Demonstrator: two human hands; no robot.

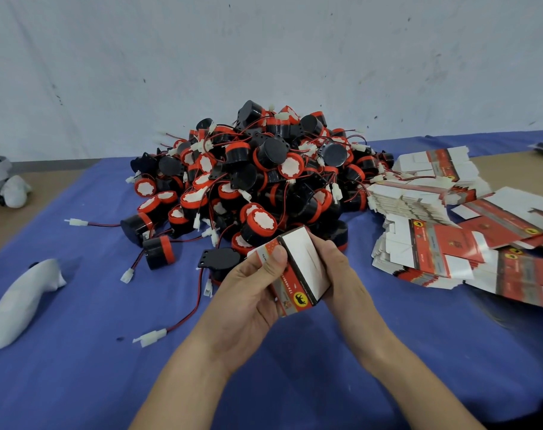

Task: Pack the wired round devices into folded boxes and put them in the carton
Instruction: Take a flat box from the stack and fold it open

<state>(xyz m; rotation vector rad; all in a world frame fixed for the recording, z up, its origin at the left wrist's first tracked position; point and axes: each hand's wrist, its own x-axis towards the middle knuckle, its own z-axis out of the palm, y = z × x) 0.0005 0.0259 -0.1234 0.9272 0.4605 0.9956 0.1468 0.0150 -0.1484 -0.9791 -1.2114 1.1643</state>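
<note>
A big heap of black and red round devices [258,172] with red-black wires and white plugs fills the middle of the blue cloth [93,367]. In front of the heap I hold a small red and white box [298,271] with both hands. My left hand [251,293] grips its left side, thumb pressed on the top. My right hand [338,268] holds its right side with fingers curled behind it. One white flap faces me. Stacks of flat unfolded boxes [434,240] lie to the right.
A white cloth bundle [19,302] lies at the left on the blue cloth. Loose white plugs [149,336] and wires trail from the heap toward me. Crumpled white material [6,187] sits at the far left on the brown table. A grey wall stands behind.
</note>
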